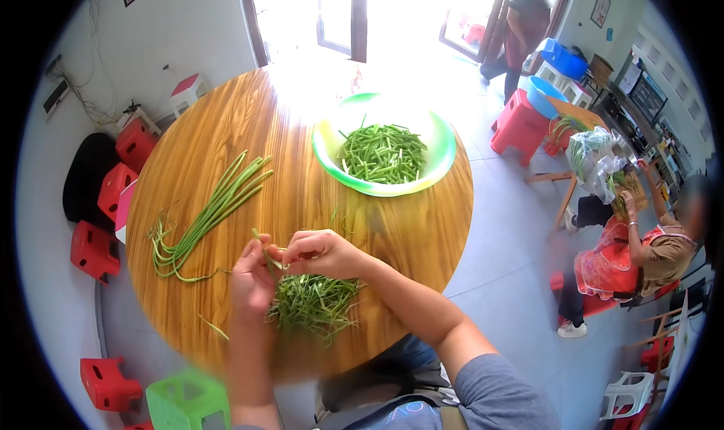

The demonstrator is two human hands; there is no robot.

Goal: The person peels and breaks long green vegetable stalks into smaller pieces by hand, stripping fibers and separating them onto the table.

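Note:
My left hand (pixel 253 275) is closed around a short green stem (pixel 268 256), which looks like a garlic scape. Pinched fingers of my right hand (pixel 324 253) meet the same stem from the right. Just below both hands lies a loose heap of thin green trimmings (pixel 313 302). To the left, a bunch of long whole garlic scapes (pixel 219 207) rests on the table, their thin curled ends toward me. Beyond my hands stands a green and white bowl (pixel 332 175) holding many short cut pieces (pixel 383 155).
A round wooden table (pixel 422 241) carries all this. Red stools (pixel 94 250) line the left wall, and a green stool (pixel 188 401) is near its front edge. At right, a seated person in a red apron (pixel 607 260) handles greens; another person (pixel 524 23) is by the doorway.

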